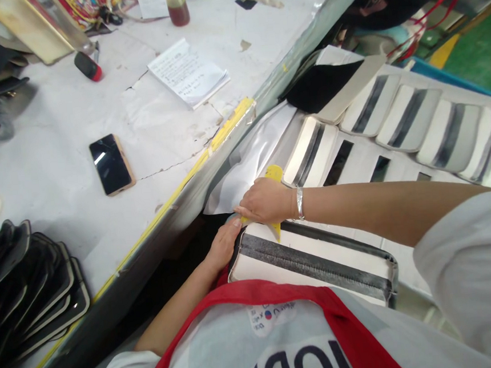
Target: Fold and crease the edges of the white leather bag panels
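A box-shaped white piece (pixel 274 270) with dark edges and a black strip along its face lies close against my body. My right hand (pixel 268 199) is closed around a flat yellow plastic piece (pixel 275 173), which shows above and below the fingers at the far left corner of the white piece. At that same corner, my left hand (pixel 225 244) grips the left edge, its thumb near my right fingertips. What lies under the fingers of both hands is hidden.
More white pieces with dark strips (pixel 409 121) lie in a row at the right. On the left table are a phone (pixel 110 164), a notepad (pixel 188 74), a bottle (pixel 177 6) and a stack of black panels (pixel 43 282). Yellow tape (pixel 162 211) lines the table edge.
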`<state>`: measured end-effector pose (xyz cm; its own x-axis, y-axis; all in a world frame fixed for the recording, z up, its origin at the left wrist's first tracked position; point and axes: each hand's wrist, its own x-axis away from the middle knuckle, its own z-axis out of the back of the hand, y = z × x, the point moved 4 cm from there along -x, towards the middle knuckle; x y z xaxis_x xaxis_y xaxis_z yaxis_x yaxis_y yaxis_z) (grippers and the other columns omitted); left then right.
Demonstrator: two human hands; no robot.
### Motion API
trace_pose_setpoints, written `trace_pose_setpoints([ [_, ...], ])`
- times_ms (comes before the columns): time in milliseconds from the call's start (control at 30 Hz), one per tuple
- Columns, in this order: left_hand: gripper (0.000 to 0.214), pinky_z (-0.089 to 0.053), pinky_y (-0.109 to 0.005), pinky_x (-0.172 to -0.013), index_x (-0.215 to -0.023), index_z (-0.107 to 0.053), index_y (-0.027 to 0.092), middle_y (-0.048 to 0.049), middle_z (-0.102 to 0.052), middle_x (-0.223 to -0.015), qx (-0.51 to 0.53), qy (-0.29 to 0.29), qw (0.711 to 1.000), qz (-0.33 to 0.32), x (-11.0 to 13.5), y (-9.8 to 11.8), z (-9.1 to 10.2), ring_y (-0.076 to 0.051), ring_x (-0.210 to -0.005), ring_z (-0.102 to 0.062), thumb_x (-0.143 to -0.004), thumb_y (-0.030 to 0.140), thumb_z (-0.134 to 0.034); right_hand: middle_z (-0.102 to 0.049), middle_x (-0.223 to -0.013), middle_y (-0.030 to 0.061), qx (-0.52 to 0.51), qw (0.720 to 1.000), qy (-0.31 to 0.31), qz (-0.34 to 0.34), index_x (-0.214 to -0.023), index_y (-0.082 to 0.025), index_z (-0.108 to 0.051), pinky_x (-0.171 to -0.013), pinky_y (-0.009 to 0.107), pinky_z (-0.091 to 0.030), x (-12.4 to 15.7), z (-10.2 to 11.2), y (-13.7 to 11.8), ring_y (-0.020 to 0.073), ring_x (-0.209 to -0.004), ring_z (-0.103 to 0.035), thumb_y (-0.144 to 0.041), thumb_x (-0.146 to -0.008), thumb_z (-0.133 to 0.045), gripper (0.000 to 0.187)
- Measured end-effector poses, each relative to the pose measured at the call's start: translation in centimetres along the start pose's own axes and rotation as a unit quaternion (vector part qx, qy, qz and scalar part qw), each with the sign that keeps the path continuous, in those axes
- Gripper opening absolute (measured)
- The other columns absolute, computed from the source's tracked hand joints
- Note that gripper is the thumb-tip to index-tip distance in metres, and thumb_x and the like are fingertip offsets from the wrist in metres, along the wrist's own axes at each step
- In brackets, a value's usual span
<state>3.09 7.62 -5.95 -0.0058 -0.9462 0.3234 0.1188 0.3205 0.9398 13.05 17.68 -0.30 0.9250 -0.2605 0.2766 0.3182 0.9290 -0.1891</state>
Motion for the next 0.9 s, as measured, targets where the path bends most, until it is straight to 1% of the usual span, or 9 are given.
trace_pose_setpoints([
  [100, 0.048, -0.039, -0.036, -0.105, -0.117, -0.063, 0.014, -0.0087, -0.063, -0.122, 0.012, -0.031, 0.999, -0.027, 0.2, 1.0, -0.3, -0.025, -0.121, -0.051, -0.091, 0.044, -0.037, -0.071, -0.084, 0.0091, 0.007, 1.0, -0.007, 0.02, -0.082, -0.016, -0.068, -0.065, 0.032, -0.031, -0.2, -0.1, 0.0, 0.0218, -0.077, -0.064, -0.04, -0.099, -0.021, 0.055],
  [233, 0.048, -0.04, -0.037, -0.104, -0.126, -0.057, 0.014, -0.0092, -0.061, -0.126, 0.02, -0.041, 0.999, -0.006, 0.6, 1.4, -0.3, -0.025, -0.119, -0.053, -0.091, 0.042, -0.038, -0.071, -0.081, 0.009, 0.012, 0.999, -0.019, 0.047, -0.082, -0.017, -0.069, -0.064, 0.031, -0.032, -0.6, 0.1, 0.0, 0.0216, -0.076, -0.064, -0.042, -0.098, -0.024, 0.054],
  [300, 0.048, -0.038, -0.036, -0.105, -0.128, -0.055, 0.015, -0.0091, -0.059, -0.128, 0.016, -0.044, 0.999, 0.0, 0.6, 1.5, -0.3, -0.024, -0.121, -0.052, -0.091, 0.041, -0.038, -0.071, -0.081, 0.0097, 0.008, 0.999, -0.023, 0.04, -0.083, -0.016, -0.069, -0.064, 0.031, -0.033, -0.5, 0.1, 0.0, 0.0216, -0.076, -0.064, -0.042, -0.098, -0.024, 0.054],
  [533, 0.049, -0.033, -0.033, -0.109, -0.132, -0.049, 0.016, -0.0069, -0.054, -0.134, -0.06, -0.077, 0.995, -0.013, -0.2, 2.0, -0.4, -0.023, -0.128, -0.045, -0.091, 0.042, -0.039, -0.071, -0.081, 0.0128, -0.004, 0.997, -0.02, -0.071, -0.081, -0.015, -0.068, -0.064, 0.03, -0.034, 1.5, -0.8, 0.3, 0.0223, -0.076, -0.065, -0.043, -0.098, -0.019, 0.059],
  [600, 0.048, -0.033, -0.033, -0.109, -0.132, -0.048, 0.017, -0.0068, -0.054, -0.135, -0.071, -0.095, 0.992, -0.031, -0.4, 2.3, -0.6, -0.022, -0.127, -0.045, -0.092, 0.041, -0.039, -0.07, -0.08, 0.0123, 0.004, 0.995, -0.021, -0.094, -0.082, -0.016, -0.068, -0.064, 0.03, -0.035, 2.2, -0.8, 0.1, 0.0222, -0.075, -0.065, -0.042, -0.098, -0.021, 0.056],
  [700, 0.046, -0.035, -0.033, -0.106, -0.13, -0.048, 0.016, -0.0081, -0.057, -0.129, -0.079, -0.11, 0.99, -0.045, -0.4, 2.8, -0.7, -0.021, -0.121, -0.05, -0.091, 0.041, -0.041, -0.07, -0.077, 0.0111, 0.021, 0.991, -0.031, -0.126, -0.083, -0.016, -0.068, -0.062, 0.03, -0.036, 3.2, -0.6, -0.1, 0.0228, -0.072, -0.065, -0.043, -0.098, -0.023, 0.055],
  [767, 0.048, -0.037, -0.034, -0.105, -0.129, -0.048, 0.016, -0.0086, -0.057, -0.128, -0.07, -0.119, 0.99, -0.036, 0.0, 2.8, -0.4, -0.022, -0.118, -0.052, -0.09, 0.043, -0.044, -0.07, -0.077, 0.0115, 0.027, 0.989, -0.042, -0.139, -0.082, -0.016, -0.069, -0.062, 0.031, -0.036, 4.0, -0.5, -0.2, 0.0234, -0.072, -0.065, -0.043, -0.098, -0.022, 0.056],
  [800, 0.049, -0.037, -0.035, -0.106, -0.13, -0.047, 0.017, -0.0085, -0.056, -0.131, -0.057, -0.126, 0.99, -0.026, 0.4, 2.6, -0.2, -0.022, -0.12, -0.051, -0.089, 0.044, -0.044, -0.07, -0.078, 0.012, 0.028, 0.988, -0.047, -0.145, -0.082, -0.015, -0.069, -0.062, 0.031, -0.037, 4.4, -0.4, -0.2, 0.0238, -0.073, -0.065, -0.044, -0.098, -0.022, 0.057],
  [900, 0.055, -0.032, -0.036, -0.11, -0.135, -0.044, 0.019, -0.0078, -0.049, -0.139, 0.016, -0.133, 0.991, 0.003, 1.4, 1.4, 0.8, -0.023, -0.131, -0.041, -0.09, 0.049, -0.042, -0.07, -0.08, 0.0133, 0.018, 0.981, -0.057, -0.186, -0.079, -0.014, -0.069, -0.064, 0.033, -0.04, 6.0, -0.7, 0.0, 0.0248, -0.074, -0.065, -0.044, -0.097, -0.021, 0.059],
])
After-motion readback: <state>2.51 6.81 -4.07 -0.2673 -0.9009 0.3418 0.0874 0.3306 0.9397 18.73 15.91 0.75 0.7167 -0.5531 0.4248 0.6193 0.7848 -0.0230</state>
